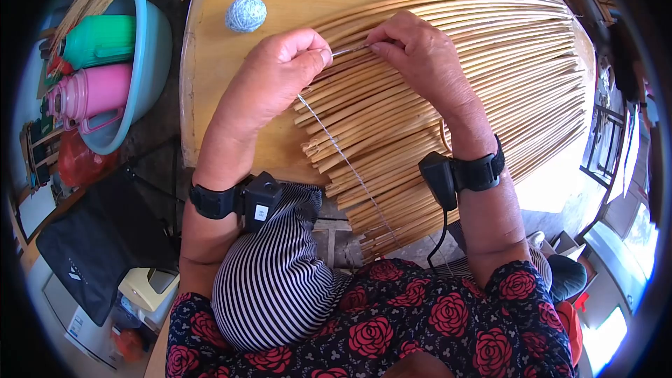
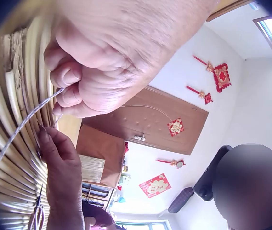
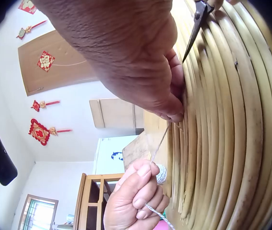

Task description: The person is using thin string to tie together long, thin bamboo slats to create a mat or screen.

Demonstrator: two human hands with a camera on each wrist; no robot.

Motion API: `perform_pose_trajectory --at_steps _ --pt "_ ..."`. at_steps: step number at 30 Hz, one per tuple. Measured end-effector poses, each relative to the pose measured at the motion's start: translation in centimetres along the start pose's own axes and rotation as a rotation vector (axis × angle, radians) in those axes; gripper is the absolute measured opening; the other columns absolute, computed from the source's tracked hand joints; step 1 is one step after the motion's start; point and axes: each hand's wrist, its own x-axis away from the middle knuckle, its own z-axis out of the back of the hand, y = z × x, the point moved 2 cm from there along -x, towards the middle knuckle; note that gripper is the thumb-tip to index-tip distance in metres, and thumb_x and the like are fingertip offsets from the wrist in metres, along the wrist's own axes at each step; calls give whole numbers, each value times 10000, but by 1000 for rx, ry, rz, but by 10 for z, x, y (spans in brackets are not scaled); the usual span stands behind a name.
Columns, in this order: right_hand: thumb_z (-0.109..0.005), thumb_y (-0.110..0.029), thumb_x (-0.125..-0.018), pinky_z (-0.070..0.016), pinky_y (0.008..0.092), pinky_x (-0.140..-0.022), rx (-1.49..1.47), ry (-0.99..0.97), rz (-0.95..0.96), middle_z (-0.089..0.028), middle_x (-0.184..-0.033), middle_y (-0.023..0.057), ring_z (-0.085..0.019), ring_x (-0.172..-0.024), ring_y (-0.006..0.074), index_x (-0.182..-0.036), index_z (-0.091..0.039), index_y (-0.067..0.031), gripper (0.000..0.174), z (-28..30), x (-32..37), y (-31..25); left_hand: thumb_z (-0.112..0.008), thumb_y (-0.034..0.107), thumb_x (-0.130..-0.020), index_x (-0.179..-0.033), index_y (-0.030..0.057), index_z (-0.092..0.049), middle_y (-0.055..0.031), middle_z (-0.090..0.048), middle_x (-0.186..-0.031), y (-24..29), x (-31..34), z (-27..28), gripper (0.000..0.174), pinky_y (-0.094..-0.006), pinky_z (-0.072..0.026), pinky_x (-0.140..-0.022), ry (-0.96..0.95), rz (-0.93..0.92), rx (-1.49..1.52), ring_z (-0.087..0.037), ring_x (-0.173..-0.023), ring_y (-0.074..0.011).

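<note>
Between both hands a thin grey-white string runs taut over the upper sticks of a mat of slender tan sticks. My left hand pinches it between thumb and curled fingers, and more string trails from below this hand across the stick ends. On the other side, my right hand pinches the string, its fingertips close over the sticks in the right wrist view. Dark scissors lie on the sticks near my right wrist. A ball of pale blue-white string rests on the table beyond my left hand.
The wooden table carries the mat, whose stick ends overhang its near edge. A blue basin with a green flask and a pink flask stands at the left. Below it hangs a black bag.
</note>
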Motion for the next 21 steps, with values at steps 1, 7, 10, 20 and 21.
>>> perform_pose_trajectory --at_steps 1,7,10,20,21 --pt "-635 -218 -813 -511 358 -732 -5 -8 -13 -623 -863 44 -625 -838 236 -866 -674 -131 108 1 0 0 -557 146 -913 -915 33 -601 90 -466 -679 0 0 0 121 -162 -263 -494 -10 5 18 -337 -571 13" --pt "-635 -216 -814 -510 358 -743 -119 -62 -89 -632 -880 55 -628 -839 244 -899 -685 -126 134 6 -1 2 -559 141 -909 -909 34 -603 94 -456 -667 -3 -3 2 115 -161 -247 -475 -24 64 120 -325 -550 9" --pt "-629 -208 -815 -510 356 -746 -105 -57 -76 -632 -879 59 -628 -839 243 -900 -686 -124 133 5 0 3 -561 147 -909 -908 36 -604 94 -453 -666 -4 -2 1 119 -162 -244 -472 -28 75 117 -325 -546 8" --pt "-605 -187 -787 -510 346 -745 -76 -43 -129 -625 -861 64 -630 -821 234 -874 -677 -103 141 1 -1 -1 -563 163 -903 -910 34 -603 88 -459 -668 -3 1 -2 135 -156 -244 -475 -68 83 142 -326 -534 16" --pt "-602 -185 -788 -510 346 -746 -79 -57 -148 -624 -858 66 -630 -821 233 -872 -676 -101 140 1 -1 -2 -563 164 -902 -910 32 -602 89 -455 -657 -3 2 -3 138 -156 -241 -469 -69 93 161 -324 -526 17"
